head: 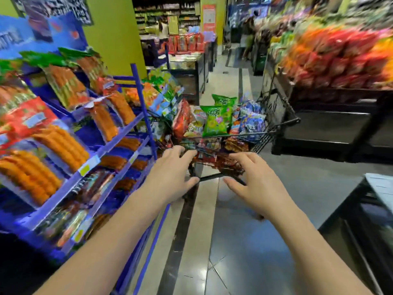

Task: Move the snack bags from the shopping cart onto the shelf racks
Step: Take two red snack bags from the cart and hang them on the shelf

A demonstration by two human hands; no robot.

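Observation:
A black wire shopping cart (pixel 274 124) stands in the aisle ahead, piled with snack bags: two green ones (pixel 214 120) upright in the middle, red ones (pixel 181 120) to the left, blue ones (pixel 251 120) to the right. My left hand (pixel 172 173) and my right hand (pixel 255 179) reach toward the cart's near end, fingers spread, holding nothing. Both hover just short of the dark red bags (pixel 223 162) at the cart's near side. A blue shelf rack (pixel 119 135) with orange and red snack packs runs along the left.
A low black display (pixel 331 133) stacked with red and orange bags lines the right side. A dark counter edge (pixel 361 201) juts in at the lower right. More racks and a person stand far down the aisle. Glossy tiled floor (pixel 234 241) lies between me and the cart.

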